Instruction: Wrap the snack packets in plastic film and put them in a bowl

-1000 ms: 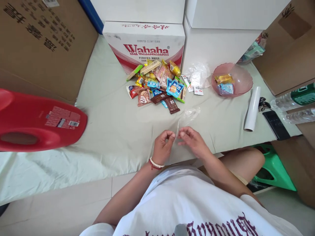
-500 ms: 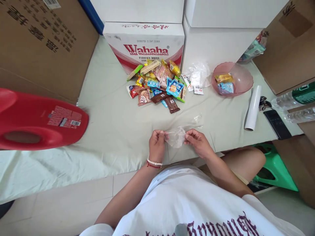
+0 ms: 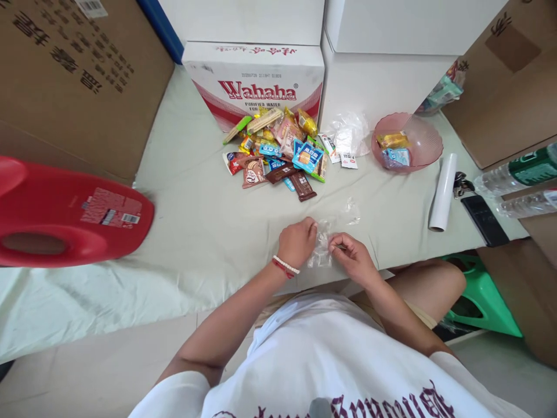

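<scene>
A clear plastic bag (image 3: 321,251) is crumpled between my hands, just above the cloth-covered surface at its front edge. My left hand (image 3: 298,242), with a white bead bracelet and a red string on the wrist, is closed on the bag's left side. My right hand (image 3: 351,255) pinches the right side between thumb and fingers. Behind the bag lies another piece of clear plastic (image 3: 349,212); whether the two are joined I cannot tell. Farther back is a heap of wrapped snacks (image 3: 278,151) in several colours.
A pink bowl (image 3: 429,145) holds a few packets. Beside it are a white roll (image 3: 442,194), a black phone (image 3: 484,219) and clear bottles (image 3: 500,180). A Wahaha carton (image 3: 256,69) stands behind the snacks. At the left lies a red jug (image 3: 78,215).
My left hand has moved right and slightly up, turning over toward my right hand. The bag, stretched between them before, is now bunched up. My right hand has barely moved.
</scene>
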Demonstrator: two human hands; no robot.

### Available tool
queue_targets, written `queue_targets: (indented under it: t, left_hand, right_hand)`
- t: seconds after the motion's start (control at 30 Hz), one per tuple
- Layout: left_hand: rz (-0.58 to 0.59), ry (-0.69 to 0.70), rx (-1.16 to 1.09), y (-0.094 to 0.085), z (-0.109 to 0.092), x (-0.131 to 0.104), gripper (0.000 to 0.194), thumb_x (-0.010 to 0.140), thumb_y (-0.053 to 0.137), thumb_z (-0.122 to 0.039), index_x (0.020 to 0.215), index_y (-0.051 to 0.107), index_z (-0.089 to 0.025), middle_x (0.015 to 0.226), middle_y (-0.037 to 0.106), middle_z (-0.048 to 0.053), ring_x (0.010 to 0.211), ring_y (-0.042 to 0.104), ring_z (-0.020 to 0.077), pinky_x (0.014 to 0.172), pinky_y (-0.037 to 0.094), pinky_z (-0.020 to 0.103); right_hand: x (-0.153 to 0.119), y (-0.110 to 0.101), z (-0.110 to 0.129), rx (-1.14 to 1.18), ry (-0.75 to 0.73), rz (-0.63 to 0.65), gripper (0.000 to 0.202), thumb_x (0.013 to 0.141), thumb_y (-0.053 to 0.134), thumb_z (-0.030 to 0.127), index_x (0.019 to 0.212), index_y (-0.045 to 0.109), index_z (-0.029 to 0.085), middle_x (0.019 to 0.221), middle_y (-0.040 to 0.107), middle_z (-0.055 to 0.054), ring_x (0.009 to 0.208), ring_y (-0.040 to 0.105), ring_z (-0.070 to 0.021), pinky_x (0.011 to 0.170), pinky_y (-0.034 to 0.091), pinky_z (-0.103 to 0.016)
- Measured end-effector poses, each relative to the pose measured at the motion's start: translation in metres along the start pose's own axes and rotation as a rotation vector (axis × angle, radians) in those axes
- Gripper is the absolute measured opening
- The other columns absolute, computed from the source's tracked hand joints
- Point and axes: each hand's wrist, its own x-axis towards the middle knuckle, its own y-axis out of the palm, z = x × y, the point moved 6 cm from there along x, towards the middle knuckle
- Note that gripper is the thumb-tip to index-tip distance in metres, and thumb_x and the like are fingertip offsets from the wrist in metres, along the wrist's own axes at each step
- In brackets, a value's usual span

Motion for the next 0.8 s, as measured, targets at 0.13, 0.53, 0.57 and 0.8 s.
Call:
queue_targets:
  t: [0.13, 0.53, 0.57, 0.8]
  left_hand:
    - [-0.119, -0.138, -0.265, -0.007, 0.025, 0.005, 0.031, 0.097, 0.047, -0.036, 0.071, 0.056, -0.022, 0.056, 0.047, -0.004, 0.056, 0.045, 0.0155, 0.06, 0.031, 0.027]
    - [-0.079, 0.044, -0.284, -0.003, 0.005, -0.031, 0.04, 0.102, 0.042, -0.043, 0.111, 0.074, -0.02, 0.064, 0.056, -0.003, 0.062, 0.053, 0.0151, 0.067, 0.041, 0.027]
    - [-0.087, 0.04, -0.283, -0.005, 0.006, -0.033, 0.04, 0.102, 0.042, -0.043, 0.112, 0.073, -0.02, 0.062, 0.054, -0.003, 0.06, 0.051, 0.0147, 0.066, 0.04, 0.026]
    - [-0.271, -0.098, -0.268, -0.024, 0.03, -0.05, 0.041, 0.103, 0.042, -0.043, 0.112, 0.073, -0.018, 0.059, 0.052, -0.004, 0.056, 0.049, 0.0136, 0.062, 0.041, 0.026]
  right_hand:
    - [-0.01, -0.013, -0.016, 0.007, 0.117, -0.043, 0.026, 0.089, 0.064, 0.046, 0.079, 0.06, 0.022, 0.084, 0.064, -0.002, 0.077, 0.057, -0.0161, 0.073, 0.046, -0.029]
    - [0.05, -0.021, -0.006, 0.059, 0.13, -0.18, 0.049, 0.074, 0.079, 0.05, 0.112, 0.061, 0.025, 0.095, 0.07, -0.004, 0.087, 0.065, -0.0201, 0.074, 0.054, -0.034]
    - [0.056, -0.019, -0.009, 0.105, 0.14, -0.209, 0.044, 0.073, 0.079, 0.048, 0.105, 0.062, 0.024, 0.089, 0.068, -0.002, 0.08, 0.063, -0.018, 0.07, 0.053, -0.032]
    - [0.051, -0.015, -0.015, 0.237, 0.196, -0.301, 0.037, 0.081, 0.068, 0.058, 0.087, 0.061, 0.022, 0.081, 0.064, -0.002, 0.068, 0.057, -0.0143, 0.058, 0.049, -0.027]
